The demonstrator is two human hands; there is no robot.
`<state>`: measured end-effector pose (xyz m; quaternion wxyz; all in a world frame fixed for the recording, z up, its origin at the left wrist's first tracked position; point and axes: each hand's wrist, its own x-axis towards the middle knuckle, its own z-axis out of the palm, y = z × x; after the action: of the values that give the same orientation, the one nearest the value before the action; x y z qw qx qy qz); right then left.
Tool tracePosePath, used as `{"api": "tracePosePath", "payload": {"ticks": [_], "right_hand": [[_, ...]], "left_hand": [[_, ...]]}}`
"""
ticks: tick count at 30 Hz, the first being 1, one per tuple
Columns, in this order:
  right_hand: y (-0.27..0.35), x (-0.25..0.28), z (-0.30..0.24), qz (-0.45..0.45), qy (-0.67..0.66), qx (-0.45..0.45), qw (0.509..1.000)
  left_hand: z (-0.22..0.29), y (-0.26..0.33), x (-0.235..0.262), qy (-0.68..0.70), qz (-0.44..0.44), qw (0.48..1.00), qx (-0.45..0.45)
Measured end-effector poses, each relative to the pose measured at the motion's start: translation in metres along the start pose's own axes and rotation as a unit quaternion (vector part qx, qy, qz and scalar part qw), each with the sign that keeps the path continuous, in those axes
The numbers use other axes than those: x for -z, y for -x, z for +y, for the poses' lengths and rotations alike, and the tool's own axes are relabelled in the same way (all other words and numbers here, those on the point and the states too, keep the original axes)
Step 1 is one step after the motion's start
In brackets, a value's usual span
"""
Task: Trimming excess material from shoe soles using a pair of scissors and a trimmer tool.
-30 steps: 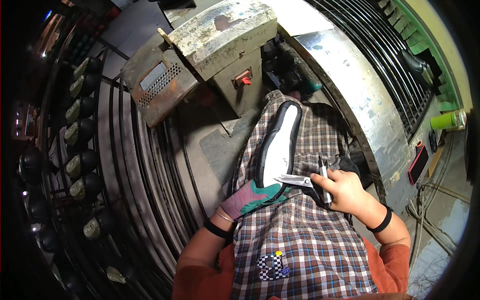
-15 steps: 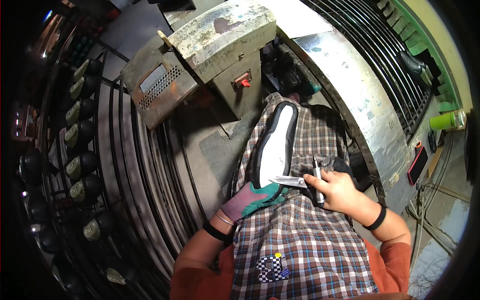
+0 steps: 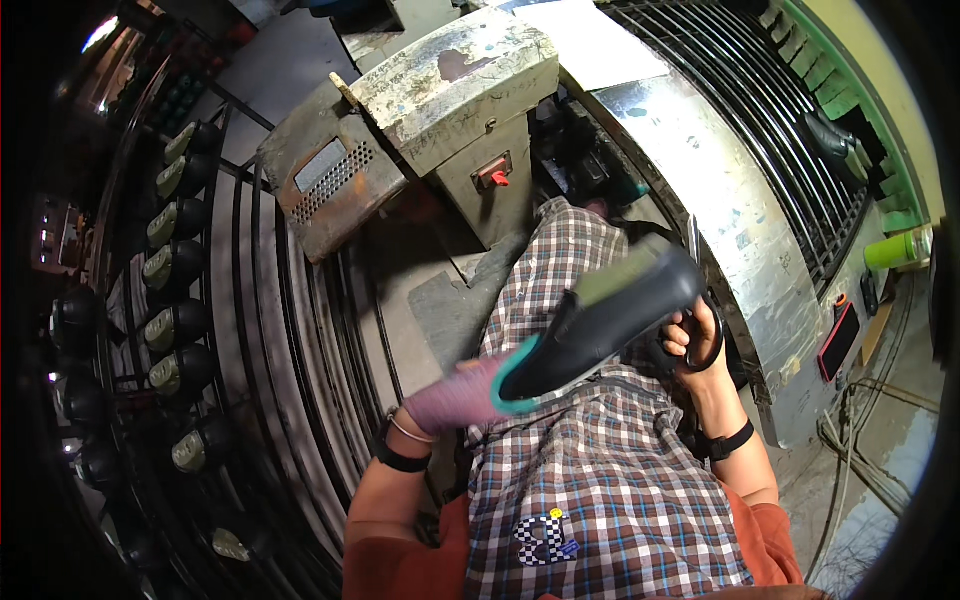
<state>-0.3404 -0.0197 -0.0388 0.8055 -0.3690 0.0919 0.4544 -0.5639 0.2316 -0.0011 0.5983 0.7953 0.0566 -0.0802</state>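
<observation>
Left hand (image 3: pixel 455 400), gloved in purple and teal: closed firmly about the near end of a black shoe (image 3: pixel 600 335), with no slack seen in the grip. The shoe is held slantwise above the checked apron (image 3: pixel 600 470) on the lap, its rounded far end pointing up and toward the right hand (image 3: pixel 702 340). An olive block (image 3: pixel 625 272) stands out of its upper side, blurred. Right hand, bare: fingers curled at the black handles of a pair of scissors (image 3: pixel 720 335), blades upright just beside the shoe's far end; whether hand and shoe touch cannot be determined. Assessment of handling — the shoe is best carried from the gloved end alone, low over the lap, with the wrist steady while it is being turned. The blades should be kept together, points up and away from the black surface — a scuff there appears the chief risk — and clear of the gloved fingers.
</observation>
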Motion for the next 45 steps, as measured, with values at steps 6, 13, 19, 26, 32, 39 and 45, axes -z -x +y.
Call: {"api": "tracePosePath", "payload": {"ticks": [6,13,19,26,32,39,45], "right_hand": [[0.018,0.028,0.045,-0.034,0.233,-0.075,0.969],[0.016,-0.037,0.051,-0.137,0.235,-0.061,0.960],[-0.005,-0.059,0.056,-0.184,0.325,-0.086,0.924],[-0.018,-0.052,0.061,-0.214,0.312,-0.043,0.925],[-0.025,-0.049,0.069,-0.238,0.353,-0.052,0.903],[-0.015,-0.052,0.070,-0.244,0.376,-0.066,0.891],[-0.020,-0.048,0.072,-0.206,0.397,-0.098,0.889]], "left_hand": [[-0.036,-0.010,-0.024,0.335,0.251,0.901,0.116],[-0.028,-0.023,-0.078,0.505,0.165,0.844,0.075],[0.007,0.000,-0.058,0.633,0.262,0.716,0.135],[0.026,0.093,-0.051,0.590,0.485,0.642,-0.065],[0.080,0.158,-0.016,0.392,0.732,0.508,-0.228],[0.068,0.265,0.023,0.225,0.850,0.391,-0.271],[0.001,0.347,0.056,0.294,0.854,0.327,-0.279]]}}
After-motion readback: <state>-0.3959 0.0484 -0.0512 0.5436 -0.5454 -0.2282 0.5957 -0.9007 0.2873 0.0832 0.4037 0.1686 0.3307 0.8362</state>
